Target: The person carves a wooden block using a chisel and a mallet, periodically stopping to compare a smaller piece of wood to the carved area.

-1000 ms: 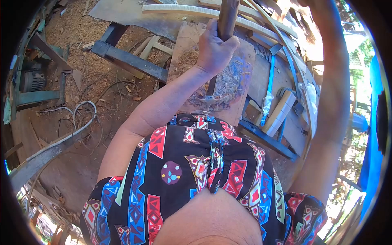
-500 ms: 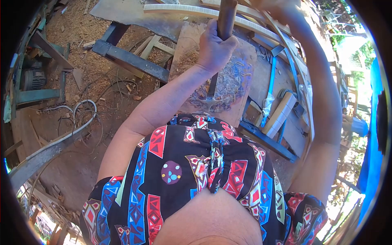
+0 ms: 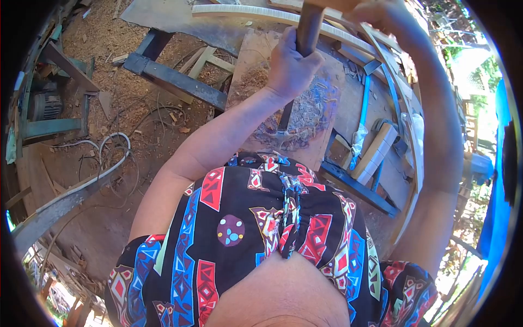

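My left hand (image 3: pixel 294 68) is wrapped round the thick wooden handle of a chisel (image 3: pixel 310 30), held upright and slightly tilted. Below the fist, its dark flat blade (image 3: pixel 284 117) runs down to a wooden panel (image 3: pixel 239 90). The panel's carved middle is rough, with wood shavings lying on it. At the top edge, my right hand (image 3: pixel 378 15) is closed, slightly blurred, on what looks like a wooden mallet (image 3: pixel 332 4). Most of the mallet is cut off by the frame; its visible part overlaps the top of the chisel handle.
Long curved wooden strips (image 3: pixel 245 12) lie beyond the panel and down its right side. Dark trestle beams (image 3: pixel 180 82) stand at left and right. A pale wooden block (image 3: pixel 376 155) and a blue strap (image 3: pixel 364 103) lie at right. White cable (image 3: pixel 103 169) and a motor (image 3: pixel 46 105) are at left.
My right hand has come down and slightly left, bringing the mallet into view at the chisel's top. My left hand and the chisel have shifted slightly right and down.
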`<state>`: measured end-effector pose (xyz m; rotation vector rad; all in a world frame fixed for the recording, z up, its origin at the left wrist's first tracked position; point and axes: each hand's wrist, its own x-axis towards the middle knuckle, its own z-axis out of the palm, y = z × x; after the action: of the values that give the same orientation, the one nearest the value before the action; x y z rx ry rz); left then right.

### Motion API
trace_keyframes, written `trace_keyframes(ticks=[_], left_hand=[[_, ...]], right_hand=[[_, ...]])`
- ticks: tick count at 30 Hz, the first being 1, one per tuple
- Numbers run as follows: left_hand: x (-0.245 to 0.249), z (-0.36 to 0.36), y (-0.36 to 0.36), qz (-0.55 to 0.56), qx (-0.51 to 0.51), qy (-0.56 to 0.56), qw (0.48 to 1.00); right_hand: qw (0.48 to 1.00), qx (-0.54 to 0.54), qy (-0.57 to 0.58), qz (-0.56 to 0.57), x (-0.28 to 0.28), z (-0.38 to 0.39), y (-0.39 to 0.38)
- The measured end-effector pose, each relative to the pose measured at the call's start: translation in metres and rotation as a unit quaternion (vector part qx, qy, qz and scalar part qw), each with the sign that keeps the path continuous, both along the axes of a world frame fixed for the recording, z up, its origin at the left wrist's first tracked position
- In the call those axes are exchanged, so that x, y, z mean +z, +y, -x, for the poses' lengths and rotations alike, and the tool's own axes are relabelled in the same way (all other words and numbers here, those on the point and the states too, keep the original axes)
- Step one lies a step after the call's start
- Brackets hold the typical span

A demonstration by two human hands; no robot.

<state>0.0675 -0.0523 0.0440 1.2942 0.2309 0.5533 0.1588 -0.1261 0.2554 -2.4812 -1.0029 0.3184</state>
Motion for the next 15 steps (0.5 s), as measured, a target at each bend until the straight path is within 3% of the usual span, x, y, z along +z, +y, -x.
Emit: trace_keyframes(ticks=[1, 3, 4, 5, 6, 7, 10, 13, 15], left_hand=[[0.004, 0.003, -0.003, -0.007, -0.003, -0.025, 1.0], [0.005, 0.007, -0.006, -0.011, -0.004, -0.049, 0.999], [0.005, 0.007, -0.006, -0.016, -0.004, -0.053, 0.998], [0.005, 0.006, -0.005, -0.022, -0.003, -0.055, 0.998], [0.002, 0.006, -0.005, -0.023, -0.001, -0.056, 0.998], [-0.001, 0.003, -0.006, -0.032, 0.009, -0.045, 0.998], [0.002, 0.003, -0.005, -0.032, 0.008, -0.031, 0.999], [0.008, 0.006, -0.005, -0.028, 0.0, -0.029, 0.999], [0.009, 0.007, -0.005, -0.036, 0.0, -0.033, 0.999]], right_hand=[[0.997, -0.057, -0.049, -0.017, 0.013, 0.013, 0.002], [0.986, -0.045, -0.099, -0.124, 0.014, -0.017, -0.005], [0.966, 0.13, -0.177, -0.136, 0.009, -0.044, -0.032], [0.97, 0.011, -0.073, -0.23, 0.001, -0.034, -0.023], [0.969, 0.045, -0.21, -0.12, -0.012, -0.03, -0.034], [0.975, 0.009, -0.194, -0.103, -0.028, 0.004, -0.02], [0.998, 0.017, -0.044, 0.044, 0.005, 0.012, -0.009], [0.995, 0.034, -0.06, -0.078, 0.023, -0.022, -0.022], [0.989, 0.1, -0.036, -0.106, 0.027, -0.036, -0.02]])
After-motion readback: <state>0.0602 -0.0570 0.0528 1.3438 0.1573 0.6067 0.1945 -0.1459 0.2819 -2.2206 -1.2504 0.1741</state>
